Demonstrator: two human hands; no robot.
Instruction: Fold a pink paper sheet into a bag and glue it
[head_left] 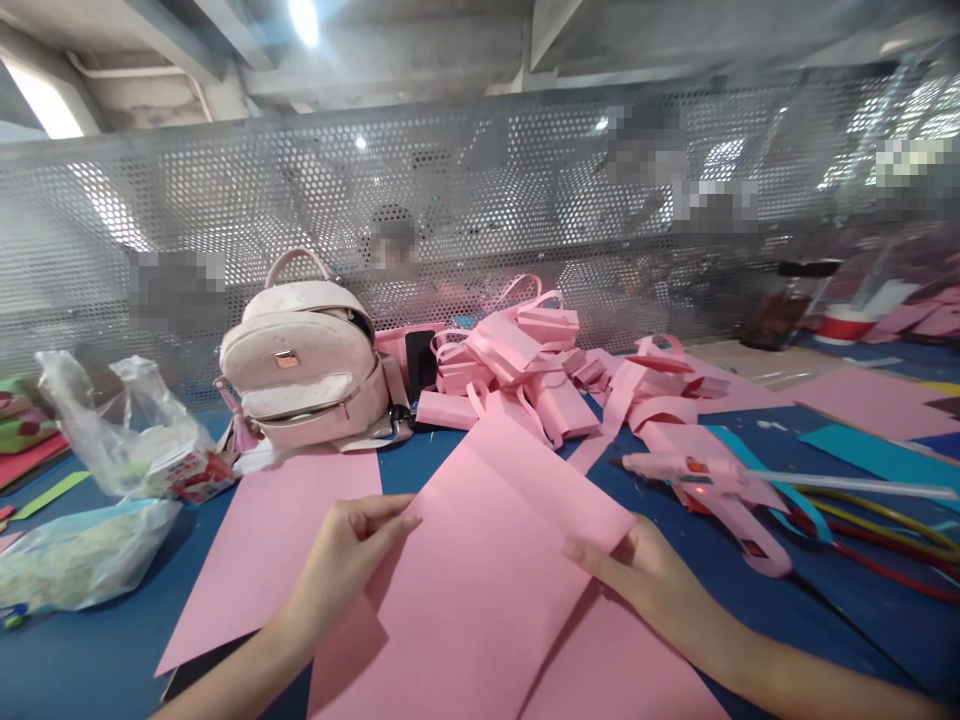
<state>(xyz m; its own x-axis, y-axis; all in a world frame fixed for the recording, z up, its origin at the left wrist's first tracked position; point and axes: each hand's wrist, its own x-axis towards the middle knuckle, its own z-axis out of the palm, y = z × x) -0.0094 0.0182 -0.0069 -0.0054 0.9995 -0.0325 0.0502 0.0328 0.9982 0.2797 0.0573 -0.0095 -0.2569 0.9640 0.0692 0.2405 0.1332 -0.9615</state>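
A sheet of pink paper (480, 560) with a crease across its upper part is raised between both hands. My left hand (360, 545) pinches its left edge between thumb and fingers. On the opposite edge, my right hand (626, 560) grips the same sheet, thumb on top and fingers hidden beneath. Below it lie more pink sheets, one of them a flat pink sheet (255, 550) to the left. Past the raised sheet rises a pile of folded pink paper pieces (517, 350) with strips and loops. A pink glue gun (720, 500) with a long clear glue stick rests right of my right hand.
A pale pink backpack (300, 370) stands at the back left, near a clear plastic bag (127, 420) and a filled bag (90, 555). Blue, red and yellow strips (885, 525) lie at right. A dark-lidded jar (787, 305) stands by the perforated metal screen (465, 200).
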